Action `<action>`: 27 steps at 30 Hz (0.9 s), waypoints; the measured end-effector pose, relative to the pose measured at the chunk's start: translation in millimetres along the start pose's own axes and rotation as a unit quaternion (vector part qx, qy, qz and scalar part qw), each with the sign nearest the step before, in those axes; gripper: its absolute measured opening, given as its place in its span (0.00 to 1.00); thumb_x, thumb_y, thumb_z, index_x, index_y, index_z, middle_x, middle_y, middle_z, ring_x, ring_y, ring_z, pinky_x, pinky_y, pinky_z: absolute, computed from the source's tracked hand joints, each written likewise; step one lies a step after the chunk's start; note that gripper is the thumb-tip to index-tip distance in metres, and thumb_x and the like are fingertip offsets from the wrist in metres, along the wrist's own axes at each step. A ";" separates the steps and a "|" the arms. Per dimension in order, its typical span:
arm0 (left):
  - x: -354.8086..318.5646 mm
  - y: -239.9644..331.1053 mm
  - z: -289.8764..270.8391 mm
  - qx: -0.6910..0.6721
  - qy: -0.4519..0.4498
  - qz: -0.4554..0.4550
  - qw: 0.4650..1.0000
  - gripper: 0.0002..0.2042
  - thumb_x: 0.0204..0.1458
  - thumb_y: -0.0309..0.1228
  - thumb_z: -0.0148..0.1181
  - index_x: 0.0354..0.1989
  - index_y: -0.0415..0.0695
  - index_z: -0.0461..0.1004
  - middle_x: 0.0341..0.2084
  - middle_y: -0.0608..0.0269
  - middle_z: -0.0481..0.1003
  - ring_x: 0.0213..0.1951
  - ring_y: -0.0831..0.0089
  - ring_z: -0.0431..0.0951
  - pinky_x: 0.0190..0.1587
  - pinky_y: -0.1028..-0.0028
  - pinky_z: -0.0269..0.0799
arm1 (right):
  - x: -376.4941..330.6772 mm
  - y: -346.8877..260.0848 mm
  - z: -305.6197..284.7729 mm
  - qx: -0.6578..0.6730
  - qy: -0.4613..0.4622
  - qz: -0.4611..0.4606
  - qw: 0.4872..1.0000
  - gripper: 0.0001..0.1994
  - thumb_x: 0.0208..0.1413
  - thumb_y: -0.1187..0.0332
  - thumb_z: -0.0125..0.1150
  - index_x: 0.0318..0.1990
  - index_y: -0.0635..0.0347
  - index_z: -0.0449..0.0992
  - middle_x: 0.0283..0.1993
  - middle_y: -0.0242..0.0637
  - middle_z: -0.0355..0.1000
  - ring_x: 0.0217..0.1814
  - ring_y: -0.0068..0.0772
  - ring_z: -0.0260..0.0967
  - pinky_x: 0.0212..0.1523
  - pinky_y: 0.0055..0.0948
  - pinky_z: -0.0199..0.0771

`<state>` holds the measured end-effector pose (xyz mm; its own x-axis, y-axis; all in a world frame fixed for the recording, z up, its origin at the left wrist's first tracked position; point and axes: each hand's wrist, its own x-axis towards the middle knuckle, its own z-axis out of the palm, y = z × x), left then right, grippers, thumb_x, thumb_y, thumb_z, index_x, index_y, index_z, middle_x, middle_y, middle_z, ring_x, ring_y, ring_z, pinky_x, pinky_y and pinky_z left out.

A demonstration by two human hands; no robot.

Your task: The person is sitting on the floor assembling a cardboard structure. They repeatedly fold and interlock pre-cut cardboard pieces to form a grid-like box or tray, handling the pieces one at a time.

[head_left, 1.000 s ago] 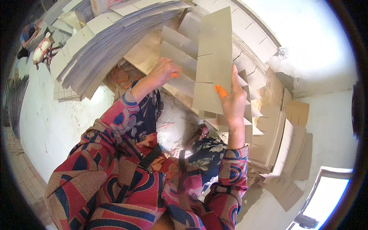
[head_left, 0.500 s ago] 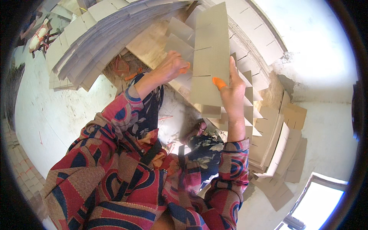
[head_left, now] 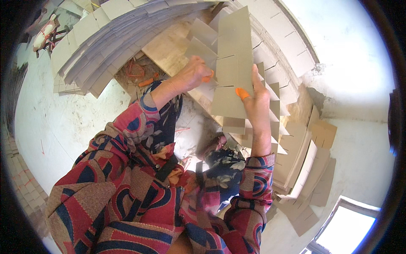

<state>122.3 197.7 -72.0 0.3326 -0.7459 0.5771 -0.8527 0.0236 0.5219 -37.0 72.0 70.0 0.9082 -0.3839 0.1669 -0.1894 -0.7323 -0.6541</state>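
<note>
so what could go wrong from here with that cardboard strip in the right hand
The slotted cardboard strip could bend or tear at its cuts, since the right hand grips it by its lower right edge. The left hand, curled close to the upright cardboard dividers, might knock them askew.

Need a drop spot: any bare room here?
Pale floor, between the left cardboard stack and the left sleeve; wooden board, between that stack and the upright dividers. Crowded: around the slotted sheet in the right hand, with dividers and the left hand close by.
</note>
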 end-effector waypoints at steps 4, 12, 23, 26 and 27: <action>5.7 1.6 4.1 -0.013 0.007 0.013 1.000 0.03 0.39 0.23 0.61 0.21 0.45 0.73 0.14 0.65 0.67 0.25 0.66 0.66 0.37 0.68 0.59 | 11.4 -7.1 -0.2 -0.007 -0.018 -0.012 1.000 0.35 0.44 0.80 0.62 0.62 0.66 0.57 0.53 0.52 0.69 0.51 0.35 0.70 0.48 0.26 0.69; 2.9 6.1 3.3 -0.039 -0.013 -0.005 0.999 0.06 0.36 0.22 0.59 0.14 0.45 0.69 0.15 0.61 0.67 0.27 0.62 0.67 0.38 0.67 0.57 | 0.7 21.1 22.4 0.003 0.020 -0.069 0.997 0.33 0.43 0.83 0.59 0.61 0.68 0.58 0.46 0.58 0.69 0.45 0.46 0.73 0.42 0.30 0.71; 10.1 1.3 7.0 -0.026 -0.016 -0.019 0.999 0.04 0.37 0.23 0.62 0.20 0.44 0.72 0.24 0.58 0.71 0.32 0.60 0.69 0.41 0.66 0.59 | 15.6 41.9 50.5 -0.089 -0.079 -0.078 0.990 0.35 0.42 0.83 0.58 0.62 0.68 0.55 0.33 0.60 0.68 0.32 0.56 0.70 0.30 0.37 0.70; 12.7 1.2 7.4 -0.039 -0.027 -0.028 0.998 0.04 0.38 0.25 0.63 0.21 0.44 0.73 0.24 0.58 0.71 0.33 0.60 0.69 0.42 0.65 0.59 | 13.9 42.6 43.7 -0.077 -0.070 -0.083 0.991 0.33 0.43 0.80 0.57 0.62 0.66 0.56 0.31 0.59 0.69 0.31 0.55 0.70 0.30 0.39 0.70; 13.5 1.3 7.1 -0.040 -0.038 -0.032 0.998 0.04 0.39 0.25 0.63 0.22 0.44 0.74 0.25 0.58 0.72 0.34 0.60 0.69 0.42 0.65 0.59 | 14.2 51.8 46.6 -0.085 -0.082 -0.089 0.989 0.31 0.45 0.78 0.56 0.61 0.64 0.57 0.29 0.58 0.69 0.30 0.56 0.70 0.29 0.43 0.69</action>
<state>122.8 182.9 -68.0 0.3508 -0.7954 0.4943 -0.7951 0.0259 0.6060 -16.5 54.9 4.2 0.9786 -0.1537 0.1369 -0.0682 -0.8698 -0.4887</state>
